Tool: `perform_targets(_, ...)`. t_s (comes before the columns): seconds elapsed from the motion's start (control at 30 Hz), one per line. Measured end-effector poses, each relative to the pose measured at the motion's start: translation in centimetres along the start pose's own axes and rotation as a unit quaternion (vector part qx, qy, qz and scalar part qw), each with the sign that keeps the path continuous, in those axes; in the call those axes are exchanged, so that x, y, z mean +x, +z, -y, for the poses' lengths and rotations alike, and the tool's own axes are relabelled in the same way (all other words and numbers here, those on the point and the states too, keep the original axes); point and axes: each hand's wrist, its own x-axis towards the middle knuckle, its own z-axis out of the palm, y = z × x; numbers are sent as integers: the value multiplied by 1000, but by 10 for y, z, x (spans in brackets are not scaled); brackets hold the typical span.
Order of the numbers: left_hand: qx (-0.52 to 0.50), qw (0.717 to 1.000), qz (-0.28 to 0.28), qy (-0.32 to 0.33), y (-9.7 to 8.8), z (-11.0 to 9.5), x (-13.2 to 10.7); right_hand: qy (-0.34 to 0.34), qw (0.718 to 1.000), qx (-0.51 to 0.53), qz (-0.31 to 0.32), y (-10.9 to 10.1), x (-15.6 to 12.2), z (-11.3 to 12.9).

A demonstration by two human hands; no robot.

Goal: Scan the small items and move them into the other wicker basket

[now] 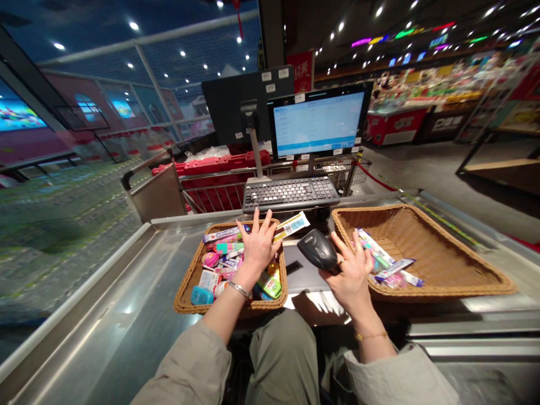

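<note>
Left hand (257,250) is spreading over a heaped wicker basket (185,292) while right hand (350,275) is pressing against a black barcode scanner (317,250)
Left fingers (265,226) are standing wide above small packaged goods (228,264), a card-backed packet (292,226) lying just beyond them; right of the right fingers (358,243), a second wicker basket (439,242) is holding only a few packets (386,261); whether those fingers grip the scanner, I cannot tell

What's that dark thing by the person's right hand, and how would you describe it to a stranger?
On the steel checkout counter, find the keyboard. Just below it, between two wicker baskets, the right hand touches a black handheld barcode scanner. Its smooth, dark body stands out from the bright packets in the baskets.
</note>
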Motion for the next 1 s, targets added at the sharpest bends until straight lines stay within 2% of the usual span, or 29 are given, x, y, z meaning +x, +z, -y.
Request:
perform_targets(0.57, -8, 1000, 6, -2, 0, -4, 3, -14, 1000, 16, 4, -2, 2, 2)
perform_targets(0.77, -9, 1000, -3, -1, 2, -5, 5, -8, 1000, 20, 11, -4, 1, 2)
perform_targets(1.0, -1, 1000, -28, 7, 2, -9, 6, -13, 1000, 11, -18, -2, 0, -4)
